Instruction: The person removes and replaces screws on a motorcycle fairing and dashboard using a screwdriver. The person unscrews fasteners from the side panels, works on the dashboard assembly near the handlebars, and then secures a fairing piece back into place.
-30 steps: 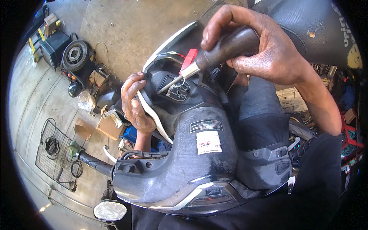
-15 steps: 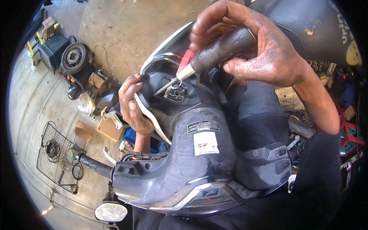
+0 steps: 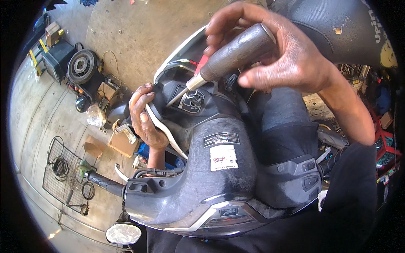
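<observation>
A screwdriver (image 3: 240, 51) with a thick dark handle slants down to the left, in the loose curl of my right hand (image 3: 291, 63). Its thumb stands a little off the handle. The shaft's tip reaches a recess in the scooter's black inner panel (image 3: 213, 110), beside the ignition lock with a key (image 3: 195, 100) in it. My left hand (image 3: 145, 122) curls its fingers over the edge of the white side trim (image 3: 168, 135). Where the tip meets the panel is hard to make out. Part of a red object (image 3: 202, 63) shows behind the screwdriver.
The scooter's handlebar cover (image 3: 202, 177) fills the near middle, with a left grip (image 3: 103, 182) and a mirror (image 3: 122, 233). Its black seat (image 3: 320, 25) is at the far right. Leftward on the floor lie a wheel (image 3: 81, 66), cardboard (image 3: 123, 144) and a wire rack (image 3: 63, 177).
The screwdriver and my right hand have shifted slightly left, and the handle has come out more from under the fingers. My left hand keeps its place on the trim.
</observation>
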### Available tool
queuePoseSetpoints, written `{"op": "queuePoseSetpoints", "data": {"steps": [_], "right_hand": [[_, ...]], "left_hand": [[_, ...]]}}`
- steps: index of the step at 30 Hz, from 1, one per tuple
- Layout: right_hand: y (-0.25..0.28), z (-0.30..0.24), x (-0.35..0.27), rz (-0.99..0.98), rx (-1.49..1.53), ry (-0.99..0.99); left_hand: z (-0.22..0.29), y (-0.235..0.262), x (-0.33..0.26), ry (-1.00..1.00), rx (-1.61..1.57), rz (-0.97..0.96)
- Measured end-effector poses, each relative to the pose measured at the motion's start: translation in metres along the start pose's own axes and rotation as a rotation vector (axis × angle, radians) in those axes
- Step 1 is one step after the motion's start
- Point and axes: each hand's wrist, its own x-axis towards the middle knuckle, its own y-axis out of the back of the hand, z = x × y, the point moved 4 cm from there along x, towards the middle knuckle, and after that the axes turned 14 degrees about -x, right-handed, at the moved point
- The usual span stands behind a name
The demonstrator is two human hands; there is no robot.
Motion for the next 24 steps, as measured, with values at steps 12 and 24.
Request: {"op": "queuePoseSetpoints", "data": {"steps": [12, 24], "right_hand": [[0.004, -0.006, 0.002, 0.046, -0.107, -0.026], [0.016, -0.012, -0.028, 0.120, -0.364, -0.652]], "left_hand": [[0.001, -0.002, 0.001, 0.001, 0.011, -0.005], [0.004, 0.000, 0.001, -0.014, 0.032, -0.006]]}}
